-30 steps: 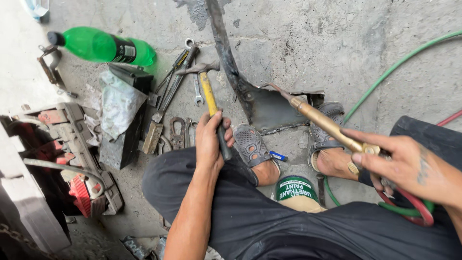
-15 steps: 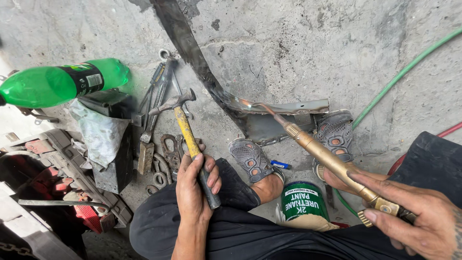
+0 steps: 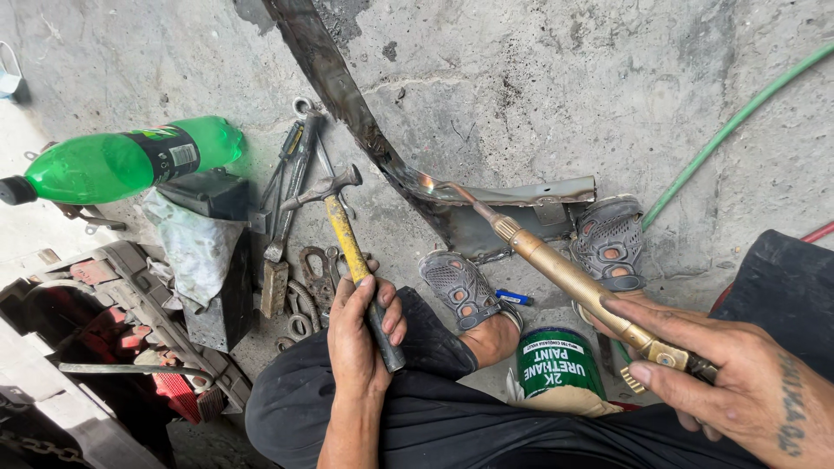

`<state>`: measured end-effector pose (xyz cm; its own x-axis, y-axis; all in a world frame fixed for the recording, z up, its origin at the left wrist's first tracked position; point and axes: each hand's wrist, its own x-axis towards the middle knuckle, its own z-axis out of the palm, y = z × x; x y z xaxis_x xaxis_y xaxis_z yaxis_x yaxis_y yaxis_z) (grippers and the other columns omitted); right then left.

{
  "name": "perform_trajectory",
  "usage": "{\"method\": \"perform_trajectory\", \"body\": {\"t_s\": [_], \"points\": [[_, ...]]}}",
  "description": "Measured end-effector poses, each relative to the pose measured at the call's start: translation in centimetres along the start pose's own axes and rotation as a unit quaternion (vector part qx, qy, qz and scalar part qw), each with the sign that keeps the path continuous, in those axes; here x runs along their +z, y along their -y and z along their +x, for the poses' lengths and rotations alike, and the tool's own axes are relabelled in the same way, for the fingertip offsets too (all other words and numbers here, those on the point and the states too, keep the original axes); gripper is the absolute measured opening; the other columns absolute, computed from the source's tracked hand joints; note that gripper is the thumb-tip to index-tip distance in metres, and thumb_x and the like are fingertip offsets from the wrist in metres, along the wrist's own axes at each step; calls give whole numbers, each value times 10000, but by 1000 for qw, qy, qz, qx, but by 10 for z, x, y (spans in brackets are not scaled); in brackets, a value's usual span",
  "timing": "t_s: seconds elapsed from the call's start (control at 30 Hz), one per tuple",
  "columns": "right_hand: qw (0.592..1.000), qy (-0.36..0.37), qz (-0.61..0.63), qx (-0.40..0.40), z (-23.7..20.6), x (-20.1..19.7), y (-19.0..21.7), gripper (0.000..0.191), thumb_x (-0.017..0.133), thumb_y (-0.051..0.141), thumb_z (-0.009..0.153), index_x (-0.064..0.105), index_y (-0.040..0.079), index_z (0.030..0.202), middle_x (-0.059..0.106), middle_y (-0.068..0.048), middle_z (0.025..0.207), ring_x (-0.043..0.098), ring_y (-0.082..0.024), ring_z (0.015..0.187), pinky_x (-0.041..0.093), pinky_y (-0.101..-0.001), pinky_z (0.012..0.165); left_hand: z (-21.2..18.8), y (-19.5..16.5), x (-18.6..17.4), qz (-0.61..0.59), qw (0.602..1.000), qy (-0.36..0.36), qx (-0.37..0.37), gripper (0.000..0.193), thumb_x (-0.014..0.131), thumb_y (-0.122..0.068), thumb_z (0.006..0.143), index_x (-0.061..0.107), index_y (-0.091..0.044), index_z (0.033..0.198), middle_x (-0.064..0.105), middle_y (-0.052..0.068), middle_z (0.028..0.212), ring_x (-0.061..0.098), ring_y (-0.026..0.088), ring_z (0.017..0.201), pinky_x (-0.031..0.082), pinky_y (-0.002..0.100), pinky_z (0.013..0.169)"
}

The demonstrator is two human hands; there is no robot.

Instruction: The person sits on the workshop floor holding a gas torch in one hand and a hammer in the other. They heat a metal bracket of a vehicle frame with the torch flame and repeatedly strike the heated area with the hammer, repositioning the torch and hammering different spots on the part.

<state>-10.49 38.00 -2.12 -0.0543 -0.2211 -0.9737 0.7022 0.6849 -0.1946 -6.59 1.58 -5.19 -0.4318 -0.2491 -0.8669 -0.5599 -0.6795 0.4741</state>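
Note:
My left hand grips the dark handle end of a yellow-handled hammer, its steel head pointing up over the concrete floor. My right hand holds a brass welding torch by its valve end. The torch's thin tip reaches up-left to a small flame at the bend of a dark curved metal strip, which joins a flat grey sheet-metal piece. My feet in grey sandals rest just below that metal piece.
A green plastic bottle lies at left above a dark box with a rag. Wrenches, pliers and rings lie beside the hammer. A green paint can stands between my legs. A green hose runs to the upper right.
The view has tilted and shifted. The torch tip has moved up-left onto the bend of the metal strip. My left hand still holds the hammer, slid slightly lower toward my lap.

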Motion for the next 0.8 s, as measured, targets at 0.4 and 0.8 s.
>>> {"method": "perform_trajectory", "body": {"t_s": [0.4,0.8], "points": [[993,-22,48,-104,-33,16,15,673,672,246,957,502,217,1607,709,-10,856,547,-106,557,542,-311,438,-28,12,-3,-12,998,53,22,247,545,-144,1009,495,-34,1224,535,75,797,476,122,546,383,253,427],[971,-70,45,-225,-66,58,15,589,680,261,929,544,142,1490,681,-27,729,549,-85,525,460,-282,446,-25,59,-52,-97,993,45,44,172,545,-165,1036,455,-57,1135,541,94,826,498,171,601,428,309,490]]}}
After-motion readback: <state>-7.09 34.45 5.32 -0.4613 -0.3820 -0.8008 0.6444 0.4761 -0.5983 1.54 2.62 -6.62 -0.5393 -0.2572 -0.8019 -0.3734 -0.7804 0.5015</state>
